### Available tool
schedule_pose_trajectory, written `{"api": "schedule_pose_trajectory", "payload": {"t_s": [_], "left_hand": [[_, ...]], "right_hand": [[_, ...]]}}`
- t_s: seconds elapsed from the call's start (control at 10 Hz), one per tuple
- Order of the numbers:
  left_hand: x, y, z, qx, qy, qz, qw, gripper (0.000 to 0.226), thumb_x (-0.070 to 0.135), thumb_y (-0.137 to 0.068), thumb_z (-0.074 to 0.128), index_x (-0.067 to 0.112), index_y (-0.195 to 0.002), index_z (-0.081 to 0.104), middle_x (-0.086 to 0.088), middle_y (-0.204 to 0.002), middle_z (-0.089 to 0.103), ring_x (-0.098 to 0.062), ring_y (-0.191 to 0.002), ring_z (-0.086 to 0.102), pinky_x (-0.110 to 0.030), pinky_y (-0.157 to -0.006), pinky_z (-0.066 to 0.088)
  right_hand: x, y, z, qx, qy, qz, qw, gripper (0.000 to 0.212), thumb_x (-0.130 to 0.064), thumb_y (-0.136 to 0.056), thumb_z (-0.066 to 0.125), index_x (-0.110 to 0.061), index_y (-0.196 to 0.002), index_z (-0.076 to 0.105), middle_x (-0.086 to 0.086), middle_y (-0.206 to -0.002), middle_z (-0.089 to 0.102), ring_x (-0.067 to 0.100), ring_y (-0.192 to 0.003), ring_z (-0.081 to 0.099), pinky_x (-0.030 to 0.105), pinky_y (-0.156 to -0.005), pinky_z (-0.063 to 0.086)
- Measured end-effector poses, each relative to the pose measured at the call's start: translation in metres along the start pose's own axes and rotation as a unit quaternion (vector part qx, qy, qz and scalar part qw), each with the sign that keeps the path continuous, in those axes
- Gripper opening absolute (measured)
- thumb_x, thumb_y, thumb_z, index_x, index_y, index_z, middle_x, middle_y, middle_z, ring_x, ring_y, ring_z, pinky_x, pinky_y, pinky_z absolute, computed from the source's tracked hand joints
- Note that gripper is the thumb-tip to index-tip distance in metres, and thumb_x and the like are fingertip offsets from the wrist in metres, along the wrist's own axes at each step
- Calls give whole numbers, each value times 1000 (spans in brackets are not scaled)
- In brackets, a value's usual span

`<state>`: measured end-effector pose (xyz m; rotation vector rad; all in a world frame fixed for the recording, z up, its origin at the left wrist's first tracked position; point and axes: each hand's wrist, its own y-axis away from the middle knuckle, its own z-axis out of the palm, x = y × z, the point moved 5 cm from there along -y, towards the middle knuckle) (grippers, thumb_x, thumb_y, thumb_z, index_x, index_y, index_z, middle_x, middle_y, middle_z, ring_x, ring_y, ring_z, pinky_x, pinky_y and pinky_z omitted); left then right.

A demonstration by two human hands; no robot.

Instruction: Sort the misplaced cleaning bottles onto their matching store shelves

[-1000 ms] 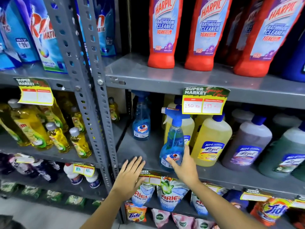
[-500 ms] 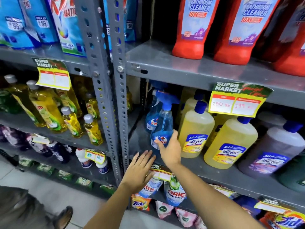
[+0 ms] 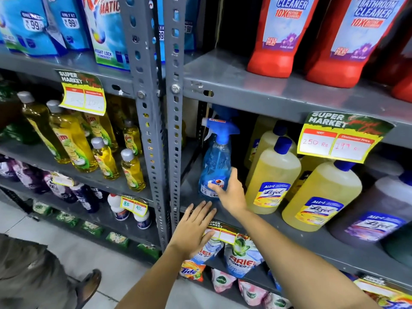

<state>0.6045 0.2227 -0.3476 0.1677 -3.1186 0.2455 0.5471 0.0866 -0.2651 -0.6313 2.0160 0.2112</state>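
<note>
Blue translucent plastic trigger-spray bottle (image 3: 215,166) pinched low by right hand (image 3: 230,192); left hand (image 3: 193,226) flat, empty.
Bottle best kept upright, clear of yellow round-shouldered plastic jug (image 3: 273,175) just right of grip.

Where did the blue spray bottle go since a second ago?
The right hand slid the blue spray bottle left and back along the shelf, away from the yellow Lizol bottles. It keeps hold. The left hand stays flat at the shelf edge.

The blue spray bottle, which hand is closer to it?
Right. The right hand touches the blue spray bottle at its lower label. The left hand is spread flat below it, at the shelf's front edge, not touching the bottle.
</note>
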Motion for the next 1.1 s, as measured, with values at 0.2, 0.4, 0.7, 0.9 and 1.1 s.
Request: {"api": "schedule_pose_trajectory", "payload": {"t_s": [0.2,0.4,0.7,0.9,1.1], "left_hand": [[3,0,0,2,3,2,1000,63,51,-101,22,15,-153,21,-7,-160,22,-24,-149,12,-46,-116,5],[2,0,3,-14,-4,-4,1000,65,52,-101,17,15,-155,12,-6,-163,12,-23,-150,1,-48,-120,2],[3,1,1,-26,-10,-2,1000,66,52,-100,14,16,-155,8,-5,-163,7,-22,-150,-4,-48,-120,0],[5,1,2,-36,-16,-11,999,68,54,-101,18,15,-155,5,-5,-163,7,-22,-150,-2,-48,-120,-2],[2,2,2,-52,-21,-13,998,70,58,-99,12,15,-155,1,-6,-164,2,-22,-149,-8,-49,-121,-2]], "right_hand": [[-2,5,2,15,6,-2,1000,58,-26,-81,78,-18,-123,38,7,-122,67,24,-109,67,40,-90,57],[-9,9,4,29,19,-4,999,60,-28,-83,78,-15,-125,37,9,-124,66,26,-112,66,38,-90,56],[-10,12,3,22,36,7,999,60,-27,-84,76,-15,-127,36,10,-127,64,26,-114,65,40,-90,57],[-9,13,5,18,54,11,998,63,-23,-85,75,-15,-132,33,11,-130,62,27,-116,65,39,-90,58],[-10,16,7,18,-11,11,1000,72,-20,-85,76,-18,-141,30,7,-141,50,18,-128,55,34,-99,52]]}}
